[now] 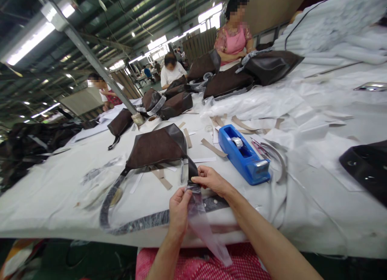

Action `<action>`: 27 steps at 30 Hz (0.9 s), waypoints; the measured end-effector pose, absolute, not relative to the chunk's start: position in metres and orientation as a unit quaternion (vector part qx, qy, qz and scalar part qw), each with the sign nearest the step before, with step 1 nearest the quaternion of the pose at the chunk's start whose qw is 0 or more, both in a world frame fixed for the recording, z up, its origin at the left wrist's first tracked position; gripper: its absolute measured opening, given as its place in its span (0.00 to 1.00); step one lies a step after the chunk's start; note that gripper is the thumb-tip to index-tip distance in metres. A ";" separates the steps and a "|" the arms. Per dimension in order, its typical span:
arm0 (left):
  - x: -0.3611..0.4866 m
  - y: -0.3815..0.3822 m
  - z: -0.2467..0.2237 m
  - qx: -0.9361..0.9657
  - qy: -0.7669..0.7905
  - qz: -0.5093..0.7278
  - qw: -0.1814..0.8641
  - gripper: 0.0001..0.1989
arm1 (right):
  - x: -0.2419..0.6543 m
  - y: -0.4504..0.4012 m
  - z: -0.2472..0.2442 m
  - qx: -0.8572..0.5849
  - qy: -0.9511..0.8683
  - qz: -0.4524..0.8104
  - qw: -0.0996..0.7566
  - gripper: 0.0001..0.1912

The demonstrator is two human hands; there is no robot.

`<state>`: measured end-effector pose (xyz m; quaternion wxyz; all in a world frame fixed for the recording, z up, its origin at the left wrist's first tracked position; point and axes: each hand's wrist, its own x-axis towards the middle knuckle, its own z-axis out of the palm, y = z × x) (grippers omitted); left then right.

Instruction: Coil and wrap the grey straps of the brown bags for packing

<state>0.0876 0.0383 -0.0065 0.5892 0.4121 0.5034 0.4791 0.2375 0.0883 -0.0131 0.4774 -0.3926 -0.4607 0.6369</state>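
So, a brown bag [159,147] was laid out on the white table [75,209], just beyond both hands, with its short dark strap end [192,170] pointing toward the near edge. That strap end was pinched between the thumb and fingers of the right hand [211,181]; just below, a strip of clear film [201,221] was gripped by the left hand [179,209]. The loose tail of the film was left dangling past the edge, over some red checked cloth [166,262]. A longer strap [145,222] was looped round on the near side of the bag, and it looked covered in plastic already.

From all that, the step in hand could be read as wrapping the strap end in film. Whether the film went fully round couldn't honestly be told, since that bit was blurry and half covered by fingers.

As for the next move, a snug turn of the film seemed to be called for, with the strap end held flat and no creases let in. If any fastening was needed, the blue tape dispenser [243,155] was parked handily right of the bag, near some brown paper strips [214,147]
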 end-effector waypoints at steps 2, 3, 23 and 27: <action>0.089 0.040 -0.006 0.412 0.511 0.472 0.588 0.18 | 0.238 0.089 -0.014 -0.386 -0.461 0.637 0.482 0.19; 0.089 0.042 -0.005 0.416 0.514 0.463 0.590 0.18 | 0.238 0.089 -0.014 -0.383 -0.462 0.637 0.484 0.19; 0.090 0.053 0.021 0.416 0.493 0.397 0.653 0.21 | 0.239 0.086 -0.014 -0.410 -0.429 0.646 0.479 0.24; 0.088 0.055 0.013 0.450 0.492 0.390 0.635 0.18 | 0.239 0.088 -0.015 -0.412 -0.409 0.668 0.466 0.24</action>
